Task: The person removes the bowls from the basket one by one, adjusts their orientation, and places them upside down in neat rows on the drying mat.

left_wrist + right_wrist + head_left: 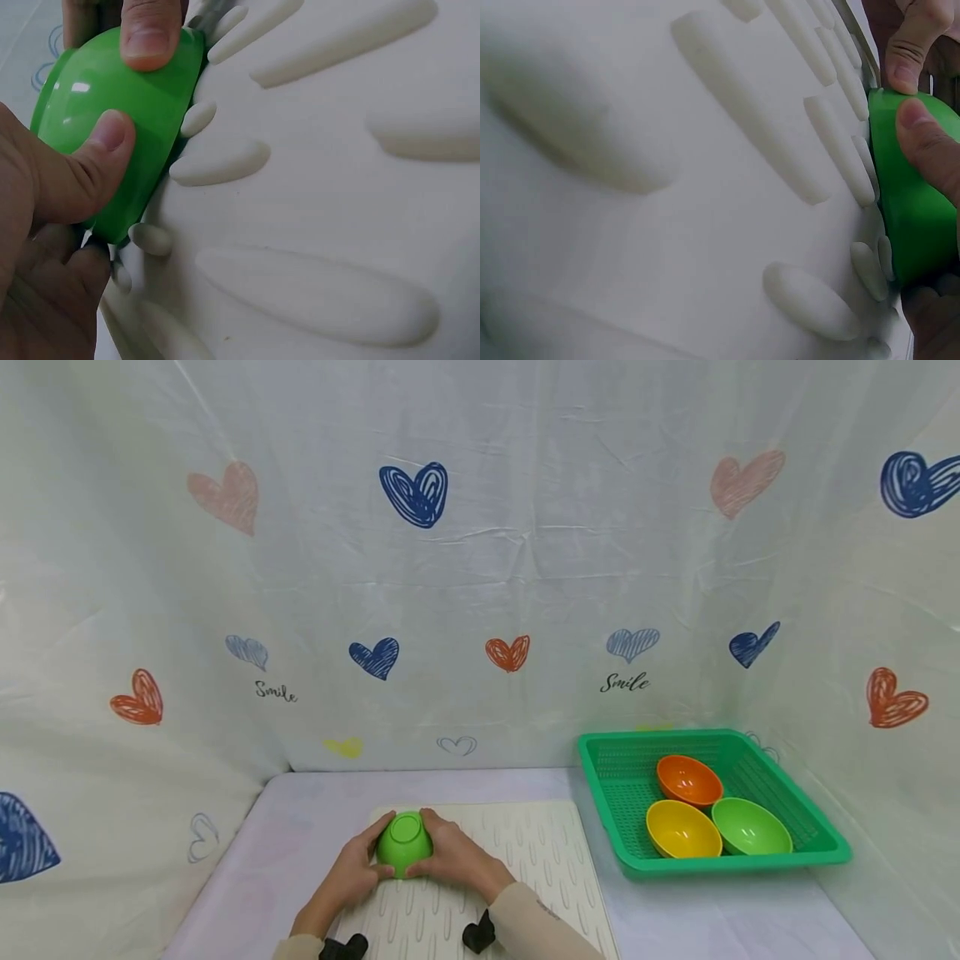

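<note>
A small green bowl [405, 843] is upside down on the white ridged mat [525, 860], its round foot facing up. My left hand [356, 870] grips it from the left side. From the right, my right hand [459, 857] holds the same bowl. In the left wrist view both thumbs press on the wall of the green bowl [112, 97], and the fingers curl round toward its rim. The right wrist view shows the bowl [922, 202] at its right edge, between the two hands.
To the right stands a green plastic basket [637, 864] holding an orange bowl [688, 781], a yellow bowl [682, 831] and a light green bowl [752, 828]. A white curtain [480, 577] printed with hearts hangs behind the table [247, 860].
</note>
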`<state>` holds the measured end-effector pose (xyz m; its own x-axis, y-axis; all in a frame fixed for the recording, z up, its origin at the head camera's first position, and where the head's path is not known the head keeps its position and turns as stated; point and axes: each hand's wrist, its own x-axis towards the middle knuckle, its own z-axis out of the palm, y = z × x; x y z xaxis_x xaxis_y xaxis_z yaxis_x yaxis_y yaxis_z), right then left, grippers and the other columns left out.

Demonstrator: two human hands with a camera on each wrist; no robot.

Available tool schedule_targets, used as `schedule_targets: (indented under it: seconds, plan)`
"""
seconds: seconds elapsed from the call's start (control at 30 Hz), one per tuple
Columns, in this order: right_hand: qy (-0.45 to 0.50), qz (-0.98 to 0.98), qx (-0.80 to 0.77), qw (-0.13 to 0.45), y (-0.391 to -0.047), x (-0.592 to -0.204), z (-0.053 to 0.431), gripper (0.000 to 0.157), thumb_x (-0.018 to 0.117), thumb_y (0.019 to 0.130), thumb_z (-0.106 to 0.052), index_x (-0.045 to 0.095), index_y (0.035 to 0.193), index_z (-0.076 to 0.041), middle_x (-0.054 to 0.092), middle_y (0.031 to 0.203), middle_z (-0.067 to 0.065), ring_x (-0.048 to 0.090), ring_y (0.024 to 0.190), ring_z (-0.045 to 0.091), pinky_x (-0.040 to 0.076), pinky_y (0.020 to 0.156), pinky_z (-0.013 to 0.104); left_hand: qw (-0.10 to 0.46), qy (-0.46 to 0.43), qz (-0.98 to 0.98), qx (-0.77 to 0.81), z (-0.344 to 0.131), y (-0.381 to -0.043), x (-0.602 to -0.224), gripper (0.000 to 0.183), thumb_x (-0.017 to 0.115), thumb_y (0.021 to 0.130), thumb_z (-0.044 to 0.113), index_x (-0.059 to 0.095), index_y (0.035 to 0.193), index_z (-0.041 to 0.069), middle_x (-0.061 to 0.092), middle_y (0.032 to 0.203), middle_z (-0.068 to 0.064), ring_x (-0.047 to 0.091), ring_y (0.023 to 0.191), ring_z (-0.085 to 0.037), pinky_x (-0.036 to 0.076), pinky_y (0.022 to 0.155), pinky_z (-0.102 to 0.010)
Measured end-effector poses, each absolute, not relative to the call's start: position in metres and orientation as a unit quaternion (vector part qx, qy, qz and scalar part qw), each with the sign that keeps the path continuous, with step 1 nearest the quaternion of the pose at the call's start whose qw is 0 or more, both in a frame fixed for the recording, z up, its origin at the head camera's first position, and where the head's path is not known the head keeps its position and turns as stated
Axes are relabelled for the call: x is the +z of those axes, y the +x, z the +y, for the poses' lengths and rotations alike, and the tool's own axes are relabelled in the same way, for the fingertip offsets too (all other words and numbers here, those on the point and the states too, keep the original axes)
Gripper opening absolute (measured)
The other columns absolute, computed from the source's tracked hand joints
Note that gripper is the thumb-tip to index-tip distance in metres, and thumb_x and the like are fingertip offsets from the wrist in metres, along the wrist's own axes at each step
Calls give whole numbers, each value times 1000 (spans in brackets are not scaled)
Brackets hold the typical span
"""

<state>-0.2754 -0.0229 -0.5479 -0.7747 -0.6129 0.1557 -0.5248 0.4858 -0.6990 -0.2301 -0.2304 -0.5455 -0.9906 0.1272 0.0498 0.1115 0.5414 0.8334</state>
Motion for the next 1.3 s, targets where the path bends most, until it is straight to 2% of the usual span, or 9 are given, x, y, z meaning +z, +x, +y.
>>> schedule_targets:
  seconds: [0.13, 0.23, 0.43, 0.53, 0.63, 0.77, 0.93, 1.1, 1.3]
  plan:
    - [-328, 861, -385, 58, -275, -547, -24, 85, 88, 80, -40, 45, 148, -11, 65, 128, -2, 60, 109, 0, 53, 95, 22, 2, 69, 884, 463, -235, -231, -541, 90, 81, 74, -12, 45, 155, 4, 44, 157, -25, 39, 147, -42, 37, 115, -48]
    - [-328, 859, -388, 58, -276, -548, -25, 85, 89, 80, -39, 44, 148, -12, 64, 129, -2, 60, 111, 1, 53, 96, 23, -19, 77, 895, 439, -240, -231, -536, 82, 84, 75, -6, 52, 150, 6, 52, 152, -22, 47, 142, -44, 46, 111, -49]
    - [-326, 861, -386, 54, -276, -547, -25, 85, 89, 79, -38, 46, 147, -10, 65, 130, 1, 62, 114, 4, 53, 99, 26, -133, 83, 897, 412, -253, -231, -533, 56, 73, 86, -5, 62, 140, 4, 62, 143, -19, 57, 132, -44, 56, 98, -52]
    - [-325, 863, -382, 52, -276, -546, -25, 85, 90, 79, -38, 46, 147, -9, 65, 132, 2, 62, 116, 6, 53, 100, 27, -188, 69, 888, 415, -256, -231, -536, 52, 72, 86, -7, 63, 137, 2, 64, 137, -22, 60, 126, -44, 58, 93, -49]
    - [-322, 865, -381, 50, -276, -546, -24, 86, 90, 79, -38, 47, 147, -9, 65, 132, 2, 62, 116, 7, 53, 100, 27, -214, 46, 882, 417, -257, -231, -539, 49, 71, 87, -5, 65, 135, 1, 67, 131, -23, 66, 116, -43, 60, 88, -45]
    - [-320, 864, -386, 53, -275, -547, -24, 85, 90, 79, -38, 46, 147, -9, 65, 132, 2, 62, 117, 7, 52, 101, 27, -211, 7, 884, 418, -258, -232, -544, 44, 71, 89, -3, 67, 133, 2, 69, 128, -20, 71, 107, -38, 62, 81, -35]
    - [-316, 866, -384, 53, -274, -549, -25, 91, 89, 80, -40, 43, 151, -7, 63, 137, 3, 61, 121, 9, 52, 103, 28, -190, -13, 901, 391, -259, -236, -550, 44, 73, 88, -2, 66, 132, -4, 71, 124, -22, 73, 95, -32, 59, 73, -26]
    - [-310, 868, -386, 54, -273, -550, -25, 95, 89, 80, -39, 40, 154, -5, 60, 142, 6, 60, 125, 12, 50, 106, 30, -189, -29, 913, 362, -259, -239, -554, 44, 74, 85, -3, 66, 128, -9, 72, 114, -25, 72, 84, -28, 57, 68, -30]
    - [-309, 869, -383, 55, -273, -553, -25, 97, 88, 80, -41, 39, 155, -5, 58, 144, 6, 59, 127, 13, 50, 108, 31, -163, -68, 922, 344, -257, -241, -553, 40, 74, 85, 1, 68, 123, -10, 74, 107, -23, 73, 84, -30, 59, 71, -39]
